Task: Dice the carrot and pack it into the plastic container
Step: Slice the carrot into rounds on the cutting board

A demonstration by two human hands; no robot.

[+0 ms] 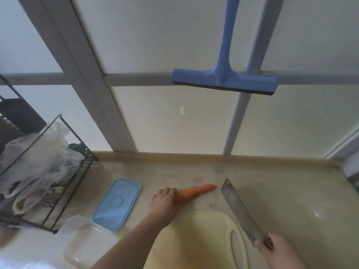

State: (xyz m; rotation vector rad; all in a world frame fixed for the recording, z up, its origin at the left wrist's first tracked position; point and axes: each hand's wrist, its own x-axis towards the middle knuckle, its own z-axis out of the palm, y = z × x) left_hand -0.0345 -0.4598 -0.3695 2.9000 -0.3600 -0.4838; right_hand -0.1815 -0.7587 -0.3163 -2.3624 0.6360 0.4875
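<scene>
Gripping the thick end of the carrot (196, 191), the left hand (165, 200) has its fingers curled over the top of it, and the forearm runs back toward the near edge of the countertop (281, 191). The carrot lies on the bare counter just beyond the far edge of the pale yellow cutting board (194, 239), its tip pointing right and slightly toward the back wall. The right hand (277, 251) is clamped on the handle of a cleaver (240, 208); the broad blade angles up and left, its far corner close to the carrot's tip without touching it. Whether the blade rests on the counter or is held above it cannot be told. The cutting board lies between the two forearms, at the near edge, with its handle slot on the right side.

Left of the carrot hand, the blue lid (117, 203) lies flat on the counter, and the clear plastic container (85, 239) sits just beside its near end, toward the near left corner. A black wire rack (64, 183) holding crumpled plastic bags (38, 156) takes up the left edge. The right half of the counter is open surface up to the raised back lip. A blue squeegee (223, 80) hangs on the frosted window above.
</scene>
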